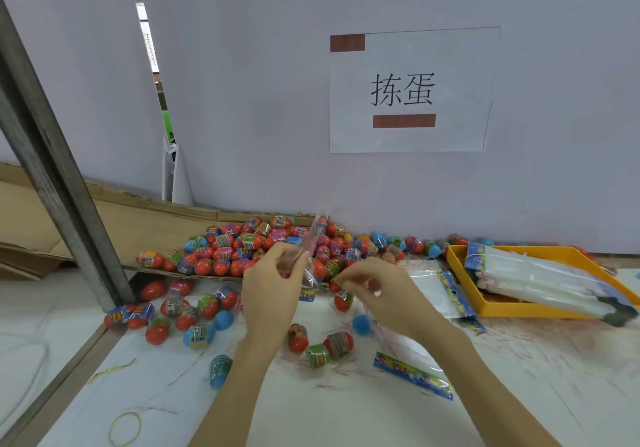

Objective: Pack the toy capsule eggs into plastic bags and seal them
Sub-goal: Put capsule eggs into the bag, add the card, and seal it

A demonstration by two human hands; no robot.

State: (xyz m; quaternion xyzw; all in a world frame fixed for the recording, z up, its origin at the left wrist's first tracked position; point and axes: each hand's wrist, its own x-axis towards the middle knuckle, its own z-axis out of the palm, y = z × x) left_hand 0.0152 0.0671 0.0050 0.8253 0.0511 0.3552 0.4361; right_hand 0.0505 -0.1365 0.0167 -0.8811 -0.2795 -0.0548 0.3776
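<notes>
White paper-covered bench [346, 419]: left hand [273, 290] grips a thin, crinkly clear plastic bag [313, 238] at its neck; right hand [377, 290] pinches something small, likely a light, slippery capsule egg.

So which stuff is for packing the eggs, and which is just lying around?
For the job: egg pile; clear bag held in left hand; right hand; spare bags in orange tray.

Lying about: rubber band; wall sign; metal post.
</notes>
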